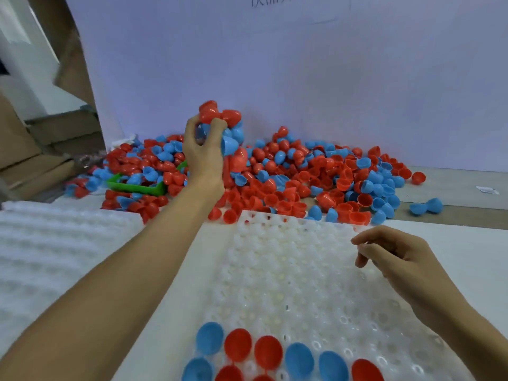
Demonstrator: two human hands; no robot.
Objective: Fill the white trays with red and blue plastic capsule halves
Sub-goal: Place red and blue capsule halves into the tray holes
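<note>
A handful of red and blue capsule halves (222, 125) is clutched in the curled fingers (217, 127) of the left hand (202, 152), raised above the loose pile of halves (288, 177) heaped against the white back wall (302, 64); a green scoop (134, 185) is partly buried in that pile. The right hand (395, 259) is held loosely curled, nothing gripped, over the right edge of the white tray (297, 270). Two rows of halves (275, 356), domes up, are seated along the tray's near edge, and a second white tray (49, 243) is seen at left.
</note>
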